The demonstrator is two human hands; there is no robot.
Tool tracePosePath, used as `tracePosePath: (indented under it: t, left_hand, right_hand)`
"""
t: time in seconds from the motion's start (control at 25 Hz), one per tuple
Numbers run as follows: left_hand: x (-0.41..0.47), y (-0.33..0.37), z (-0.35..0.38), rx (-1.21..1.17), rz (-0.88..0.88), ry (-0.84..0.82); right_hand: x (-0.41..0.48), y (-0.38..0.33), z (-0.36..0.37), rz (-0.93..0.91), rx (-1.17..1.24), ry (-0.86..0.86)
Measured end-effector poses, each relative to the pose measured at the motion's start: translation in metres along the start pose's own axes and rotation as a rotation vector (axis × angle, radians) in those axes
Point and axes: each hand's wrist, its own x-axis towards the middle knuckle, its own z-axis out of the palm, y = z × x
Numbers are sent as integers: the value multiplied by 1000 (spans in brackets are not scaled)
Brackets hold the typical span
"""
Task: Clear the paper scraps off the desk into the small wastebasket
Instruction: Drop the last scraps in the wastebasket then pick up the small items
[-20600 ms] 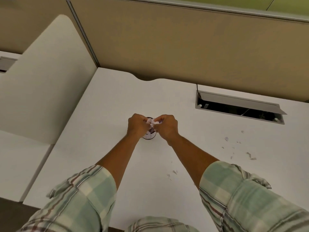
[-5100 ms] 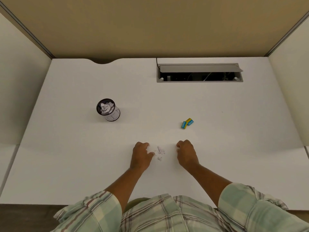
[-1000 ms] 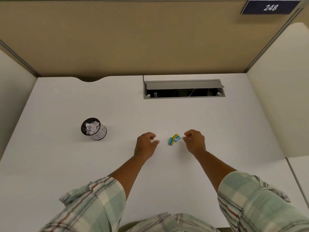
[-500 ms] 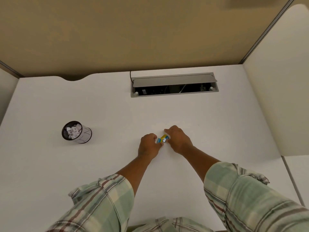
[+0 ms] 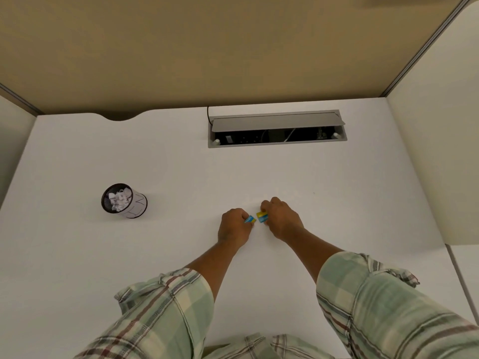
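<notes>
Two small blue-and-yellow paper scraps lie at the middle of the white desk. My left hand pinches the left scrap. My right hand pinches the right scrap. Both hands rest low at the desk surface, close together. The small black mesh wastebasket stands upright at the left, well away from my hands, with several crumpled white paper scraps inside it.
An open grey cable tray with cables is set into the back of the desk. Tan partition walls close off the back, and white side panels close off the right and left. My plaid sleeves fill the near edge.
My hands came together on the two blue-and-yellow scraps and have now pulled them slightly apart, one in each hand. The view has shifted a little to the left.
</notes>
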Motion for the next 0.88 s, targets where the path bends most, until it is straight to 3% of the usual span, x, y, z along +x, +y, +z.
tracePosePath:
  t: [0.56, 0.88]
  left_hand:
    - [-47, -94, -48, -198, -28, 13]
    - [-56, -155, -136, -389, -123, 284]
  right_hand:
    - [-51, -49, 38, 76, 206, 16]
    - [-34, -164, 32, 54, 430, 31]
